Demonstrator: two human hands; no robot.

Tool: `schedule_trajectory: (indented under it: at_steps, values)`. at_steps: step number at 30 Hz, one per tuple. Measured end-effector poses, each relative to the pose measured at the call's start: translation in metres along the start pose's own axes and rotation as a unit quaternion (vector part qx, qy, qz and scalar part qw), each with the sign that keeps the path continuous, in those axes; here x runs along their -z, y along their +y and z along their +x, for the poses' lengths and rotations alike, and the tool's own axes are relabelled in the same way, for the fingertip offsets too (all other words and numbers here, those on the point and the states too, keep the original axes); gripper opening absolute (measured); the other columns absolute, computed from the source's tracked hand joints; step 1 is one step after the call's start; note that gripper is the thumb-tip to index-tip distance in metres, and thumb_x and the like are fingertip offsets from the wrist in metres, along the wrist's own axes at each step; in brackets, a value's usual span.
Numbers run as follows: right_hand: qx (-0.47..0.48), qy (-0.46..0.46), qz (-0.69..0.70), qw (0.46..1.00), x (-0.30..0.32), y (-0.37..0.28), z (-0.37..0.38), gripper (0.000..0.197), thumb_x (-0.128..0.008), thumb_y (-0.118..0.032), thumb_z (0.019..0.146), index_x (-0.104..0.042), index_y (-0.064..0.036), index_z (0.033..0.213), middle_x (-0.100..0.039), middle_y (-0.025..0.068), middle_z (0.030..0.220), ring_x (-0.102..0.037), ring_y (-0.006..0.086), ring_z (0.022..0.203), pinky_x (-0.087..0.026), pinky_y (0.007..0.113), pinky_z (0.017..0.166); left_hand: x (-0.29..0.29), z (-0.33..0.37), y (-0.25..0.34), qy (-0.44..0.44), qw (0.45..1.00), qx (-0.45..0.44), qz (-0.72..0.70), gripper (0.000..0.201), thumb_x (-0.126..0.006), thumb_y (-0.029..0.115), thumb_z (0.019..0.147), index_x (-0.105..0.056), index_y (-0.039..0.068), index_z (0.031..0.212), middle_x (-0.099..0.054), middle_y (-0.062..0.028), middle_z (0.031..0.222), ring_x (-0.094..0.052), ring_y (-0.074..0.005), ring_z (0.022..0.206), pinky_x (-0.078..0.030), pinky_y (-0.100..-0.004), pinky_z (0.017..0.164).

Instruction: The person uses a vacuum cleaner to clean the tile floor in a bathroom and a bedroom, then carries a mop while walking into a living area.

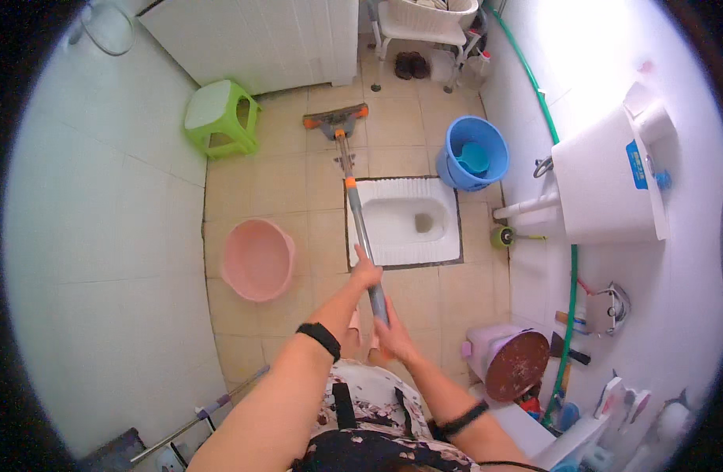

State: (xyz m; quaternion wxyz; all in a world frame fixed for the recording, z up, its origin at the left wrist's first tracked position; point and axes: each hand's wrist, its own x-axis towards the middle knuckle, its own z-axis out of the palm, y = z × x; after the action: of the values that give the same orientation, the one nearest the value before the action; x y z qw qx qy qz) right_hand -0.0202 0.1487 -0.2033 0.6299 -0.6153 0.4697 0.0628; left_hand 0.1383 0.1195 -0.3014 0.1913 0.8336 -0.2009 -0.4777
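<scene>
At 10 o'clock a green stool (220,116) stands by the wall; at 9 o'clock sits a pink basin (257,259). The left hand (367,273) is closed around the mop (355,197) handle at centre, the mop head lying on the floor tiles at 12 o'clock. The right hand (393,334) grips the handle lower down. Right of the handle is the squat toilet (406,221); at 1 o'clock, a blue bucket (474,153).

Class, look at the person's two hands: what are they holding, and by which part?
Both hands grip a flat mop by its long handle: the left hand higher up the shaft, the right hand near its upper end.
</scene>
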Motion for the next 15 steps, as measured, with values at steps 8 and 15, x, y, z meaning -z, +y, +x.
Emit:
schedule_trajectory:
  at_steps: [8,15]
  values:
    - [-0.107,-0.06,0.003,0.992,0.04,0.047,-0.231,0.072,-0.054,-0.015,0.08,-0.011,-0.0194,0.137,-0.048,0.0219,0.113,-0.054,0.0306,0.093,-0.042,0.038,0.078,-0.108,-0.099,-0.06,-0.099,0.974,0.094,-0.178,0.076,-0.057,0.012,0.067,-0.011,-0.006,0.125,-0.056,-0.0297,0.087,-0.058,-0.0378,0.083,-0.047,-0.0408,0.073]
    - [-0.129,-0.071,0.036,0.988,0.039,0.069,-0.234,0.074,-0.056,-0.014,0.078,-0.011,-0.0183,0.137,-0.047,0.0223,0.115,-0.054,0.0318,0.096,-0.043,0.039,0.078,-0.117,-0.14,-0.068,-0.047,0.942,0.158,-0.293,0.015,-0.053,0.014,0.074,-0.049,0.0,0.076,-0.053,-0.012,0.058,-0.055,-0.0221,0.053,-0.044,-0.0351,0.046]
